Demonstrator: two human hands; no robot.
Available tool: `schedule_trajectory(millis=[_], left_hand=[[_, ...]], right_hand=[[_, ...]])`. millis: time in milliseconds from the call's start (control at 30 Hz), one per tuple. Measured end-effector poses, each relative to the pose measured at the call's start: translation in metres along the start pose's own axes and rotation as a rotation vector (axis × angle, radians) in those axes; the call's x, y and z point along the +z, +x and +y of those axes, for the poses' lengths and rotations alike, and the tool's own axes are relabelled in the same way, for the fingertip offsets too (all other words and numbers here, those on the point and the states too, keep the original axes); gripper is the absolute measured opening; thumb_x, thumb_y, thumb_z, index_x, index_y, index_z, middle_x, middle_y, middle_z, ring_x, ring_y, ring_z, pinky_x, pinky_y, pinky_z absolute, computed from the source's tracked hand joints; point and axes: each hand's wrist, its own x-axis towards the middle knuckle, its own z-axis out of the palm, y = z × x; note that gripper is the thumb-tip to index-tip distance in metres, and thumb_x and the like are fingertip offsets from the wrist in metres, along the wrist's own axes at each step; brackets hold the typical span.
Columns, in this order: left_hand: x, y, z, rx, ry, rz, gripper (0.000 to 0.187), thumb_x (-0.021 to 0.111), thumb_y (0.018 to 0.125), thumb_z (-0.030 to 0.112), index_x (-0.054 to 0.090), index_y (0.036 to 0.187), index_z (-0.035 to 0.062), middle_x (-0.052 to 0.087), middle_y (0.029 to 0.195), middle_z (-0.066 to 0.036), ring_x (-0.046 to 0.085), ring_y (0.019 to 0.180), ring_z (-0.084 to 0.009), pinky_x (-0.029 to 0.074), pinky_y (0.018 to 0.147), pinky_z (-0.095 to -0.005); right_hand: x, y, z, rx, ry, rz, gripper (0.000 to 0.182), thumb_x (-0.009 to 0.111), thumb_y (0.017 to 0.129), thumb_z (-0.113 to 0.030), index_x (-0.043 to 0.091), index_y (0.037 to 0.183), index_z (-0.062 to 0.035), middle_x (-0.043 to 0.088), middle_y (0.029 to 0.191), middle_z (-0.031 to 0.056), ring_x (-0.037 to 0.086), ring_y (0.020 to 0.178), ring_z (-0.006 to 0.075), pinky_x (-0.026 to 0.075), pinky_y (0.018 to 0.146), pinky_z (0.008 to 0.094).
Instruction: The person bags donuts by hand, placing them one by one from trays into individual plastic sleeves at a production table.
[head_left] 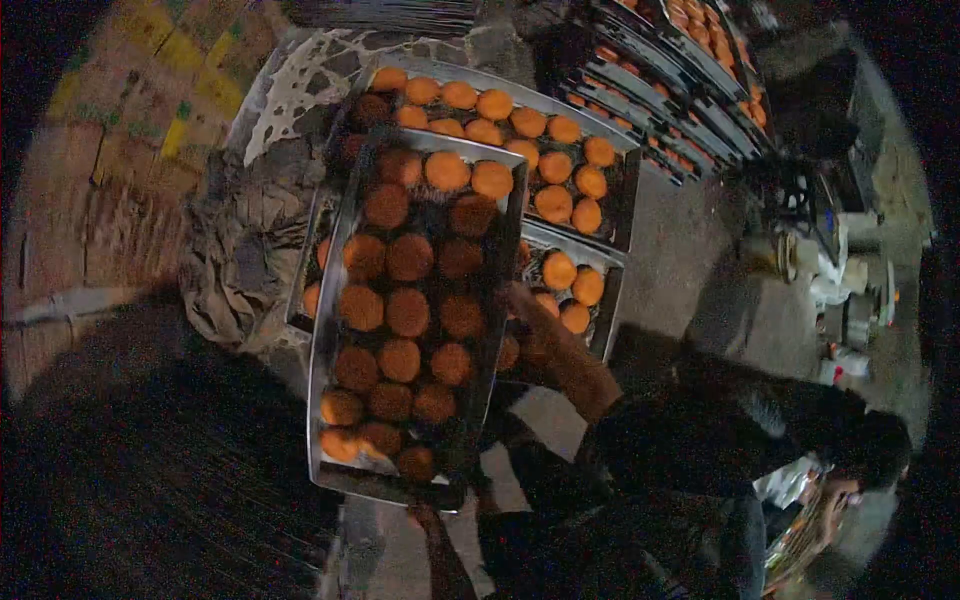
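A long metal baking tray (318,400) with rows of round browned buns (408,313) fills the middle of the view, much of it in shadow. My right hand (528,312) grips its right side; the fingers are partly lost in the dark. At the near end, my left hand (426,516) holds the bottom rim, its fingers mostly hidden by the tray. Beyond and partly beneath it lies another bun-filled tray (622,215). A further tray of buns (612,300) shows to the right of the held one.
Stacked trays (665,90) stand at the upper right, with buns on top. Crumpled dark cloth (255,240) lies to the left, near yellow-marked boards (160,90). A person in dark clothing (690,500) appears at lower right. Assorted containers (850,270) stand along the right side.
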Motion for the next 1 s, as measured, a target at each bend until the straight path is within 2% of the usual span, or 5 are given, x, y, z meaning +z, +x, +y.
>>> schedule_trajectory(millis=[367, 600, 667, 800, 1000], left_hand=[[-0.064, 0.078, 0.138, 0.371, 0.118, -0.09, 0.023, 0.056, 0.069, 0.011, 0.052, 0.088, -0.0002, 0.056, 0.077, -0.009, 0.051, 0.066, -0.0219, 0.041, 0.064, -0.0307], [-0.084, 0.029, 0.153, 0.622, 0.246, -0.246, 0.022, 0.055, 0.068, 0.009, 0.053, 0.087, -0.0003, 0.057, 0.077, -0.01, 0.052, 0.067, -0.0231, 0.041, 0.064, -0.0314], [-0.088, 0.01, 0.123, 0.658, 0.356, -0.331, 0.022, 0.055, 0.067, 0.009, 0.053, 0.087, -0.0003, 0.057, 0.078, -0.011, 0.052, 0.067, -0.0234, 0.041, 0.064, -0.0317], [-0.089, -0.043, 0.094, 0.814, 0.549, -0.507, 0.021, 0.055, 0.066, 0.008, 0.053, 0.086, -0.0004, 0.058, 0.078, -0.011, 0.053, 0.068, -0.0241, 0.041, 0.065, -0.0321], [0.037, -0.214, 0.179, 1.358, 0.412, -0.837, 0.02, 0.054, 0.065, 0.006, 0.054, 0.085, -0.0005, 0.059, 0.079, -0.012, 0.053, 0.069, -0.0251, 0.042, 0.065, -0.0327]], right_hand=[[-0.056, -0.266, 0.056, -0.132, 0.688, 0.028, 0.024, 0.051, 0.081, -0.019, 0.051, 0.092, 0.0027, 0.054, 0.084, 0.0127, 0.053, 0.067, 0.0159, 0.043, 0.056, 0.0292], [-0.077, -0.546, 0.147, -0.054, 1.448, 0.761, 0.015, 0.054, 0.075, -0.012, 0.054, 0.081, 0.0013, 0.054, 0.071, 0.011, 0.052, 0.061, 0.0152, 0.041, 0.052, 0.028], [-0.089, -0.615, 0.179, 0.198, 1.006, 0.796, 0.014, 0.058, 0.063, -0.008, 0.057, 0.074, -0.0004, 0.051, 0.056, 0.0075, 0.047, 0.052, 0.0147, 0.037, 0.048, 0.0296], [-0.082, -0.764, 0.25, 0.221, 1.223, 1.186, 0.008, 0.055, 0.056, -0.007, 0.055, 0.061, 0.0, 0.049, 0.049, 0.0052, 0.043, 0.044, 0.0138, 0.032, 0.044, 0.0272], [-0.052, -0.888, 0.349, 0.161, 1.517, 1.849, 0.01, 0.054, 0.059, -0.005, 0.058, 0.064, 0.0019, 0.054, 0.057, 0.0027, 0.043, 0.046, 0.0112, 0.032, 0.044, 0.0247]])
